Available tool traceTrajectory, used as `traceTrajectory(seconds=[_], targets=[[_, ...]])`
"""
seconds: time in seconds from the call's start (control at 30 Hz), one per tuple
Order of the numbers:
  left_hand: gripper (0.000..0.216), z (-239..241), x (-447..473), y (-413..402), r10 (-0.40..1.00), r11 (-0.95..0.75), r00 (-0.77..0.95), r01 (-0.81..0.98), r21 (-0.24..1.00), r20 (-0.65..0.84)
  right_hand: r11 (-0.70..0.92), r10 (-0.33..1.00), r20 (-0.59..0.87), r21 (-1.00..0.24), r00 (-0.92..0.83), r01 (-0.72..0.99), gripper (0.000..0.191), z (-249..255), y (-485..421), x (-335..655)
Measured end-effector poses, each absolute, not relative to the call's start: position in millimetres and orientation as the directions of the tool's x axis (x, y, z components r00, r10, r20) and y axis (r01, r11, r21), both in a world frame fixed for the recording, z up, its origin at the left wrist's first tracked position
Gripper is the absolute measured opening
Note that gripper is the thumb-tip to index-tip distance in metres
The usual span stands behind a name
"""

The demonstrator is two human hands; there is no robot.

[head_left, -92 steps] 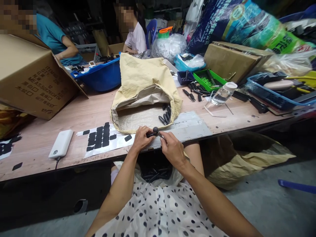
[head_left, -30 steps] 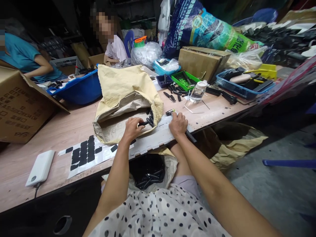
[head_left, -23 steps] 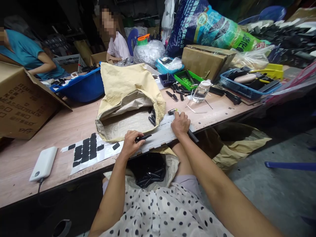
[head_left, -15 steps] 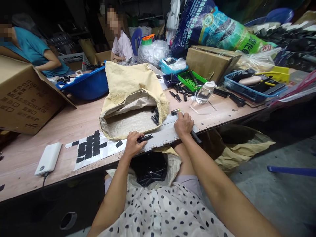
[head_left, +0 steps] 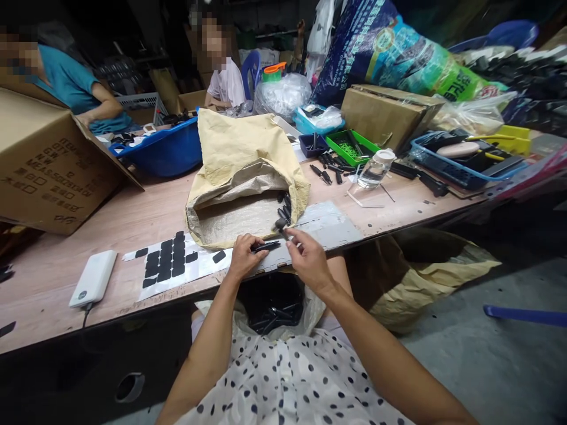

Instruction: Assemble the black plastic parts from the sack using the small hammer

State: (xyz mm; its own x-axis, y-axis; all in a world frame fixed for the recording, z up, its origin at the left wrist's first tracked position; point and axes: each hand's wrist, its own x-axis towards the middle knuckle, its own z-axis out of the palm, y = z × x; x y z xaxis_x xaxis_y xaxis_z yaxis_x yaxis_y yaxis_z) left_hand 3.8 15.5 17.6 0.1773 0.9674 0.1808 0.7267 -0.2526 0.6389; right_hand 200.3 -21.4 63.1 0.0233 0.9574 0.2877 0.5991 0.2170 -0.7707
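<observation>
My left hand lies at the near edge of the grey board, its fingers closed on a slim black pen-shaped part that points right. Just to the right, my right hand is closed around a dark-headed tool that looks like a small hammer; its head is blurred and the palm hides most of the handle. Behind both hands, the mouth of a tan woven sack faces me, with several black parts inside its right side. Below the table edge, an open bag holds more black parts.
A sheet of black stickers and a white power bank lie left. Rightward are a clear jar, a green tray and a blue basket. A large carton stands far left; two people sit across the table.
My right hand has moved left across the grey board, bringing the tool close to the part in my left hand. My left hand stays on the black part. The view has shifted slightly.
</observation>
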Motion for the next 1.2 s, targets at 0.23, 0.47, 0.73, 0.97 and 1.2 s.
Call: traceTrajectory(seconds=[0.23, 0.47, 0.73, 0.97, 1.2], targets=[[0.011, 17.0, 8.2, 17.9, 0.974, -0.222, 0.145, 0.742, 0.633, 0.171, 0.243, 0.959, 0.265, -0.6, -0.098, 0.762, 0.039, 55.5, -35.8, 173.9], [0.01, 18.9, 11.9, 17.5, 0.978, -0.208, 0.129, 0.713, 0.669, 0.166, 0.209, 0.963, 0.259, -0.525, -0.079, 0.825, 0.041, 56.5, -32.3, 178.1], [0.01, 19.6, 11.9, 16.1, 0.979, -0.201, 0.122, 0.721, 0.663, 0.163, 0.133, 0.967, 0.256, -0.53, 0.008, 0.837, 0.04, 67.7, -17.1, 199.0], [0.012, 16.5, 10.4, 14.3, 0.966, -0.257, 0.173, 0.754, 0.605, 0.194, -0.272, 0.886, 0.228, -0.45, 0.404, 0.85, 0.047, 71.4, 70.9, 269.8], [0.008, 21.6, 5.7, 15.0, 0.953, -0.299, 0.213, 0.759, 0.578, 0.213, -0.292, 0.912, 0.202, -0.293, 0.358, 0.91, 0.045, 34.3, 95.9, 275.3]])
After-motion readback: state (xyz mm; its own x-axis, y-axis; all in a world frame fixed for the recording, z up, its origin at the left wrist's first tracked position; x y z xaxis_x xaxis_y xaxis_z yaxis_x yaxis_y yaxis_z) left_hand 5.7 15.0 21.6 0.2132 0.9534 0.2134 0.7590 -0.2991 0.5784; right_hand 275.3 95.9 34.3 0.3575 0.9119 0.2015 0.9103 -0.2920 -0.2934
